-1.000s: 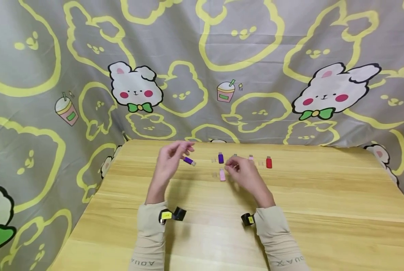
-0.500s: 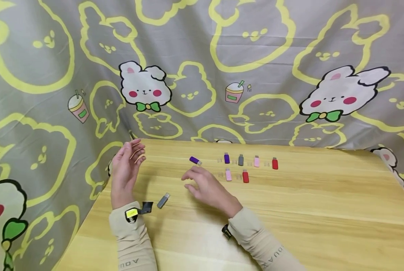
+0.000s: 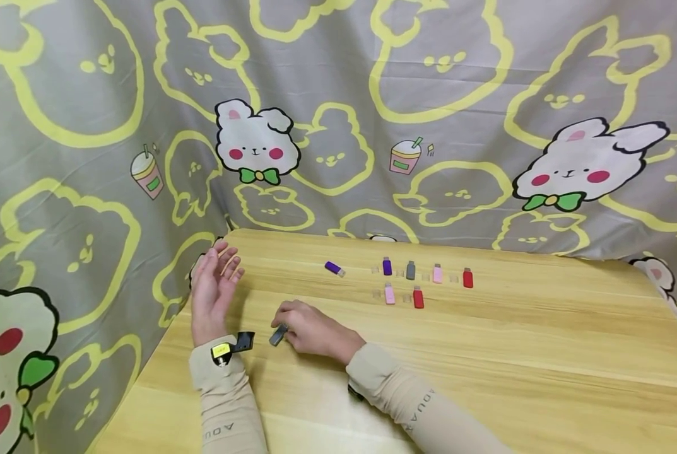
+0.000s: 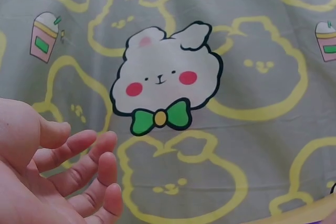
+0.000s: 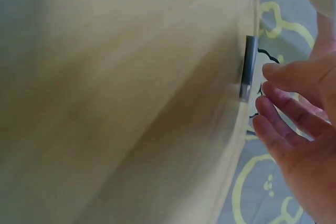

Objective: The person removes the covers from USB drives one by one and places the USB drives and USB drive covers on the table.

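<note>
A grey USB stick (image 3: 278, 335) lies on the table at left of centre, its metal plug pointing away. Over it reaches my right hand (image 3: 315, 329), the fingertips right at the stick and overlapping its plug end. The right wrist view shows that USB stick (image 5: 249, 66) just beyond the thumb tip, with thumb and fingers spread apart. My left hand (image 3: 213, 293) is raised at the left, palm turned inward, holding nothing. Its loosely bent fingers (image 4: 84, 174) show against the curtain in the left wrist view. A purple USB stick (image 3: 334, 268) lies slanted behind the right hand.
Toward the back right stand two rows of USB sticks: purple (image 3: 387, 267), grey (image 3: 410, 270), pink (image 3: 437, 273) and red (image 3: 467, 278) behind, pink (image 3: 390, 294) and red (image 3: 418, 297) in front. Small clear caps (image 3: 376, 294) lie beside them. A patterned curtain (image 3: 338, 145) surrounds the wooden table (image 3: 514, 378).
My right hand has moved left and nearer, from the rows of sticks to the grey USB stick. My left hand has drawn left from near the slanted purple stick. The view has shifted left.
</note>
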A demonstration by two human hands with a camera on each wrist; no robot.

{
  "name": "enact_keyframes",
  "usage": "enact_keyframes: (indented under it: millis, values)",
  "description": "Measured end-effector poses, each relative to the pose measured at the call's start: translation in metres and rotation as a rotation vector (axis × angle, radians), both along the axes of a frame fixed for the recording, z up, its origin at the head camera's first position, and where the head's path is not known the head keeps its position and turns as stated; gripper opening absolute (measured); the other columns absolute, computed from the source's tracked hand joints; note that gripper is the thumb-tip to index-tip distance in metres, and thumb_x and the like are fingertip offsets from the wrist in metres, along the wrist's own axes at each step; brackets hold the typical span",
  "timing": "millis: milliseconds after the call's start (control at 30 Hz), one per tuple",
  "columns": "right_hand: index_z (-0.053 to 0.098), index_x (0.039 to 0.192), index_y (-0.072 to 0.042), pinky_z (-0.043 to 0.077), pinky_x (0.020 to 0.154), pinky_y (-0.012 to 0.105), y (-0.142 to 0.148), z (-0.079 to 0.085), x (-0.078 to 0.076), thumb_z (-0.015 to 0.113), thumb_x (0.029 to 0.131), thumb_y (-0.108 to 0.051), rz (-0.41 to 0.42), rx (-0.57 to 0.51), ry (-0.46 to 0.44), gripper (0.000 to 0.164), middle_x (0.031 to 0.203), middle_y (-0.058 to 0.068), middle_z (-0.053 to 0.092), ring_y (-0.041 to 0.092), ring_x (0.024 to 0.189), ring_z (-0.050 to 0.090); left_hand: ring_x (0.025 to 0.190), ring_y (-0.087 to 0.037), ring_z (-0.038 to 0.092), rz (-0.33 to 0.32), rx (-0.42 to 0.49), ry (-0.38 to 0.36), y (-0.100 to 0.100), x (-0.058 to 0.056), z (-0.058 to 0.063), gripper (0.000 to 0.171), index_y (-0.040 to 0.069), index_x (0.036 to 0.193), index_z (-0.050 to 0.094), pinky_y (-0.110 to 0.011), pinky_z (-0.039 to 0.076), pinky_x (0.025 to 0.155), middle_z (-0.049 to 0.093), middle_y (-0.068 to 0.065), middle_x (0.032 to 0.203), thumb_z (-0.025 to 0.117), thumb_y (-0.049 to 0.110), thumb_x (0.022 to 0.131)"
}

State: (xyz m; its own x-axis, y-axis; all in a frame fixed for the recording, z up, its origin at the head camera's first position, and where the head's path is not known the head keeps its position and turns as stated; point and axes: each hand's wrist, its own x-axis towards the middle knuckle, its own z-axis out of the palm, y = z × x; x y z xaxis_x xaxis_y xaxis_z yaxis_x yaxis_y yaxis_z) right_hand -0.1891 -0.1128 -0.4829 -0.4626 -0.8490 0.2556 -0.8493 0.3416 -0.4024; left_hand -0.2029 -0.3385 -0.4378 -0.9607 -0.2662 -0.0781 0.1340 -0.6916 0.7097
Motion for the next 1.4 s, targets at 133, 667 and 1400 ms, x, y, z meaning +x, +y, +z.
enact_keyframes:
  millis: [133,667,1400]
  values:
    - [0.079,0.102,-0.010,0.049,0.088,0.017,-0.005,-0.002,0.000,0.072,0.095,-0.004,0.015,0.036,0.019,0.011,0.100,-0.002,0.069,0.009,0.094,0.063,0.096,-0.020,0.059,0.008,0.017,-0.006,0.003,-0.001,0.002,0.030,0.005,0.127,0.059,-0.033,0.046,0.083,0.069,-0.007,0.107,0.046,0.026,0.110]
    - [0.072,0.120,-0.008,0.053,0.082,0.023,0.043,0.028,0.000,0.066,0.097,0.002,-0.169,0.087,-0.207,0.026,0.106,0.004,0.069,0.013,0.093,0.062,0.098,-0.021,0.057,-0.048,-0.133,0.019,0.030,-0.008,0.014,0.023,0.006,0.118,0.061,-0.031,0.047,0.083,0.067,-0.006,0.106,0.045,0.021,0.111]
    - [0.076,0.114,-0.003,0.057,0.076,0.022,0.180,0.051,-0.021,0.080,0.091,-0.010,-0.571,-0.673,-0.477,0.024,0.100,0.011,0.076,0.020,0.084,0.072,0.089,-0.018,0.065,-0.318,-0.714,0.138,0.138,-0.020,0.021,0.027,-0.012,0.121,0.062,-0.030,0.056,0.078,0.072,-0.007,0.101,0.063,0.008,0.103]
